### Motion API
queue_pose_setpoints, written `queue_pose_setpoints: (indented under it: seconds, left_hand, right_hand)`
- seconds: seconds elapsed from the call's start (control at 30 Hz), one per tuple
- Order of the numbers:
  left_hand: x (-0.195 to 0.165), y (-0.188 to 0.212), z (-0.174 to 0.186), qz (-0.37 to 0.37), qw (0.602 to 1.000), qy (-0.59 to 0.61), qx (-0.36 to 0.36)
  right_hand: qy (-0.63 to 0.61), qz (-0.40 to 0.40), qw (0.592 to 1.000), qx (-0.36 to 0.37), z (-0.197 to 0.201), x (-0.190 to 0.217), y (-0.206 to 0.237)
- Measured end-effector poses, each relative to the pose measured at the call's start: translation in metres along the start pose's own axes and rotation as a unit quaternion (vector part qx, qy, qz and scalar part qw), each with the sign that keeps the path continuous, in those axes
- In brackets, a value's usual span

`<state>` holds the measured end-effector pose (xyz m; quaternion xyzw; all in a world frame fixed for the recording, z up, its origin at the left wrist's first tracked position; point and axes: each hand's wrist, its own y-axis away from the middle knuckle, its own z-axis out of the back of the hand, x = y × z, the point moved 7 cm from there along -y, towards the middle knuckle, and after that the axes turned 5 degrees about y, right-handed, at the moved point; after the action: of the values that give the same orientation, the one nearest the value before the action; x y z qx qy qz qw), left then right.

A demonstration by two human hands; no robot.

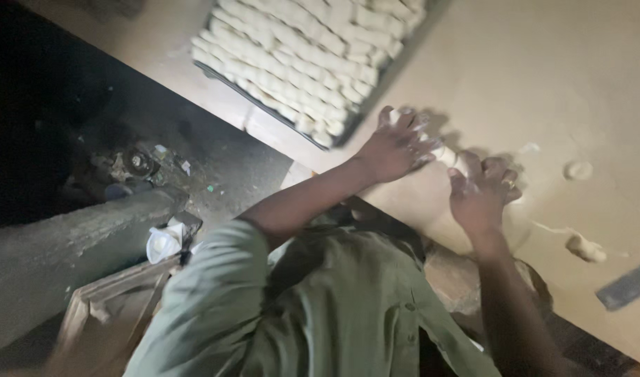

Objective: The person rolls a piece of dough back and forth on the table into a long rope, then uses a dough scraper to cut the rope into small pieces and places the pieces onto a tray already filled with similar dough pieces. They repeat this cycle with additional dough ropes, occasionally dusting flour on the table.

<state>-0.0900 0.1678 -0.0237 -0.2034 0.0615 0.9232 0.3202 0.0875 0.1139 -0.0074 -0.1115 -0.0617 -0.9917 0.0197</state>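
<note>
Dough: pale soft rope (442,153), likely light, pliable, tears if pulled. Left hand (393,146) fingers spread flat on it; right hand (482,195) curled over its end. Press evenly mid-length on floured tan board (543,84).

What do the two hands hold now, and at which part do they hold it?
Both palms press a roll of pale dough on the table. The left hand covers one end, the right hand the other. Neither hand closes a grip around it.

Both arms reach forward; the left hand (395,145) lies palm down with fingers spread, the right hand (482,194) likewise just beside it.
</note>
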Motion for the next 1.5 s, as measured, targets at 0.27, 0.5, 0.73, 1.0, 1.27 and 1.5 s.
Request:
queue_pose_setpoints:
  seconds: [0.27,0.5,0.73,1.0,1.27,1.5]
  left_hand:
    - [0.223,0.171,0.154,0.057,0.996,-0.026,-0.066]
    - [0.24,0.191,0.137,0.184,0.981,0.022,-0.058]
    - [0.225,0.18,0.13,0.232,0.972,0.018,-0.045]
    - [0.009,0.08,0.043,0.019,0.995,0.051,-0.08]
    - [-0.291,-0.047,-0.156,-0.194,0.957,0.21,-0.057]
    - [-0.355,-0.129,-0.172,-0.13,0.973,0.189,-0.002]
  right_hand:
    - [-0.011,0.22,0.975,0.023,-0.017,0.264,-0.034]
    - [0.019,0.264,0.964,0.034,-0.03,0.273,-0.032]
    - [-0.087,0.256,0.963,-0.001,-0.03,0.247,-0.02]
    - [-0.122,0.101,0.987,0.018,-0.017,0.036,0.061]
    - [-0.093,-0.231,0.955,-0.161,0.021,-0.257,0.212]
    - [-0.318,-0.184,0.915,-0.166,0.047,-0.284,0.186]
